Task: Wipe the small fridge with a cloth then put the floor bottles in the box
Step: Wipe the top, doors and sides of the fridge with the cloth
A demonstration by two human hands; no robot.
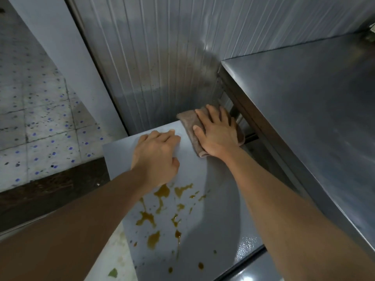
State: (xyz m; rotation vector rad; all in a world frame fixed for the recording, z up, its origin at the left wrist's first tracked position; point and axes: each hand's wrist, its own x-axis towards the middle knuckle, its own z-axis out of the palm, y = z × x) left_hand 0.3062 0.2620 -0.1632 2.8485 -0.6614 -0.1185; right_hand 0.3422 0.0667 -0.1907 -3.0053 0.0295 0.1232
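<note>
The small fridge's grey top (219, 209) fills the lower middle of the head view, with several brown-yellow spill stains (162, 211) across its near half. A folded brown cloth (190, 122) lies at the far right corner of the top. My right hand (215, 132) presses flat on the cloth, fingers spread. My left hand (156, 157) rests on the top's far edge, fingers curled over it, holding nothing. No bottles or box are in view.
A stainless steel counter (304, 110) stands higher, right beside the fridge. A ribbed metal wall (162, 57) rises behind. Speckled floor tiles (40, 118) and a dark doorstep lie to the left.
</note>
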